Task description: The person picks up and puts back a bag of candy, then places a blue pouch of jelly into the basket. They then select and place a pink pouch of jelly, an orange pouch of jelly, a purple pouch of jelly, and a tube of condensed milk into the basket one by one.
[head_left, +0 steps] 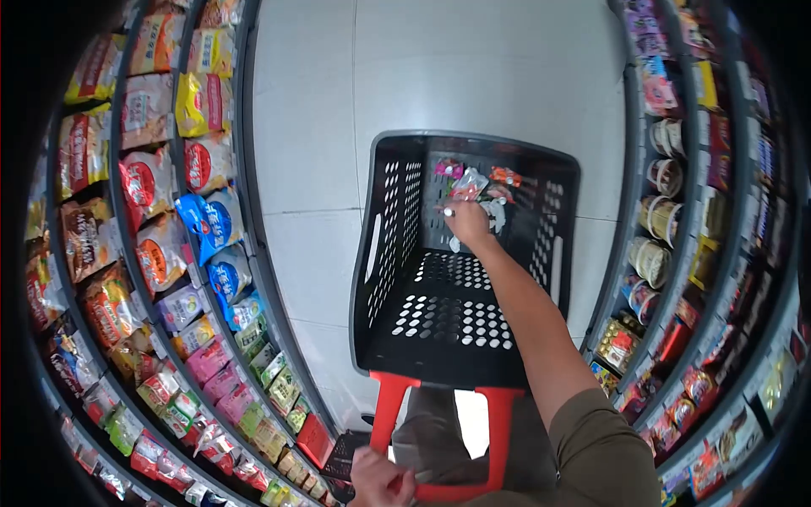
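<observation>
A black shopping cart basket (448, 359) with rows of round holes stands in front of me on red handle posts (498, 439). Over the far end of the basket reaches my right hand (468, 221), its fingers curled and partly hidden; a small pale spot shows at the fingertips. Close by lie several small packets: a pink one (449, 168), a clear and white one (469, 183), an orange-red one (506, 176) and a whitish one (493, 215). At the bottom, my left hand (380, 478) is closed around the red cart handle (456, 491).
Curved shelves of bagged snacks (205, 160) line the left side. On the right, shelves carry round tubs (649, 260) and small packets. Pale floor tiles (312, 110) run between them. A dark basket (345, 460) sits at the lower left, near a red box (315, 439).
</observation>
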`<state>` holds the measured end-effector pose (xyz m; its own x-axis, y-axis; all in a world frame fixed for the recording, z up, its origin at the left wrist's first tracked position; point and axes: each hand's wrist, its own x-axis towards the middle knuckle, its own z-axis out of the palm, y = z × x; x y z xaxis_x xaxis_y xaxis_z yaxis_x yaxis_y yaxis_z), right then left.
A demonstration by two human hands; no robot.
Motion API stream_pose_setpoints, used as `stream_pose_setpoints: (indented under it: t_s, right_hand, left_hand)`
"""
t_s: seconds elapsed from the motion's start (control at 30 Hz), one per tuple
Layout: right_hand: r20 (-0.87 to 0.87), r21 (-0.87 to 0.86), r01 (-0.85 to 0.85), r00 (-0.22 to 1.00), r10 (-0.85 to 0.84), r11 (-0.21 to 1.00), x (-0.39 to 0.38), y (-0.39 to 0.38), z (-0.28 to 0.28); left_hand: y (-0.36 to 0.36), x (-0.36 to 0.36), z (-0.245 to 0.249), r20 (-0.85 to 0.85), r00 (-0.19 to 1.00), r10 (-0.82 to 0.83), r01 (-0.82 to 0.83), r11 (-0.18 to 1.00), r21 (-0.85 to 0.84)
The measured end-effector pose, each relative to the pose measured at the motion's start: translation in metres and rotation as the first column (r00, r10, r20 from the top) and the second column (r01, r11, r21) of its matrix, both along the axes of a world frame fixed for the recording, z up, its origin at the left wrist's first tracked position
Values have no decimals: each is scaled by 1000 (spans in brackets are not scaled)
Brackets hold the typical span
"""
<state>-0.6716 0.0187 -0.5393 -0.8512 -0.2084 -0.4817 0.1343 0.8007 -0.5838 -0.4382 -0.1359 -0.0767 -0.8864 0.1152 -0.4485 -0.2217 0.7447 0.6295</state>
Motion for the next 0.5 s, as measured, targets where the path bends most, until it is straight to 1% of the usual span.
stream_pose_setpoints:
  t_s: [0.03, 0.1, 0.13, 0.17, 0.2, 0.23, 0.27, 0.3, 0.33, 0.37, 0.4, 0.43, 0.47, 0.5]
  right_hand:
    - [20, -9, -20, 1000, 20, 1000, -2, -9, -27]
    - [-125, -89, -2, 992, -9, 996, -7, -24, -73]
    - [-110, -98, -12, 994, 1, 995, -7, -31, -89]
    - [-171, -144, 25, 984, -49, 989, -9, -37, -102]
    - [-228, -189, 61, 968, -104, 980, -11, -43, -113]
    - [-190, -201, 88, 974, -127, 976, -13, -47, -119]
    - [-180, -200, 85, 976, -122, 976, -16, -51, -131]
    - [-159, -199, 157, 969, -190, 967, -17, -53, -143]
    - [-136, -194, 227, 957, -256, 954, -16, -55, -145]
    - [-51, -175, 246, 965, -258, 953, -16, -52, -144]
    - [-43, -170, 243, 966, -253, 955, -8, -52, -148]
    - [-40, -134, 259, 963, -267, 957, -4, -52, -149]
    - [-49, -96, 280, 957, -285, 955, -8, -48, -146]
    - [-80, -94, 236, 966, -244, 967, -11, -41, -130]
  left_hand:
    - [-2, 8, -3, 45, 999, 29, -28, 999, -21]
    - [-9, 29, -4, 102, 992, 75, -69, 996, -56]
    - [-14, 33, -5, 163, 987, 0, 12, 997, -77]
    - [-17, 42, -6, 224, 972, -74, 96, 991, -89]
    - [-19, 76, -7, 279, 960, 13, 25, 991, -133]
    - [-20, 75, -7, 298, 954, 4, 35, 992, -123]
    - [-18, 59, -5, 316, 949, -7, 45, 993, -111]
    - [-18, 43, -8, 255, 961, -106, 142, 982, -127]
    - [-20, 39, -12, 270, 957, -101, 138, 983, -122]
    - [-20, 38, -12, 197, 978, -69, 88, 992, -90]
    - [-20, 33, -12, 118, 992, -34, 41, 998, -54]
    - [-17, 25, -11, 170, 984, -62, 77, 994, -82]
    - [-18, 39, -10, 158, 985, -71, 83, 994, -72]
    - [-20, 66, -11, 243, 968, 61, -48, 997, -58]
